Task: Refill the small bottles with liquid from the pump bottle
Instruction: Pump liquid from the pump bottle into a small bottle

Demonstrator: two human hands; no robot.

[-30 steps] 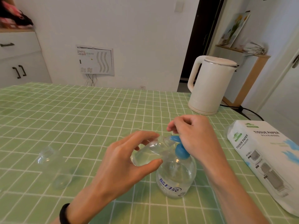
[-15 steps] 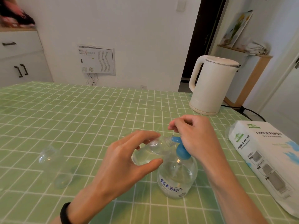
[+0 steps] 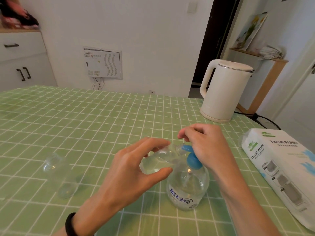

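A clear round pump bottle (image 3: 187, 189) with a blue pump head (image 3: 192, 159) stands on the green checked table (image 3: 95, 120). My left hand (image 3: 134, 169) grips a small clear bottle (image 3: 162, 159), tilted on its side, its open mouth against the blue nozzle. The small bottle holds some clear liquid. My right hand (image 3: 204, 143) rests on top of the pump head with its fingers curled over it. A second small clear bottle (image 3: 58, 174) lies on the table to the left, apart from both hands.
A white electric kettle (image 3: 225, 91) stands at the table's far right, its cord trailing off the edge. A pack of tissue paper (image 3: 283, 169) lies along the right edge. White cabinets stand at the far left behind the table.
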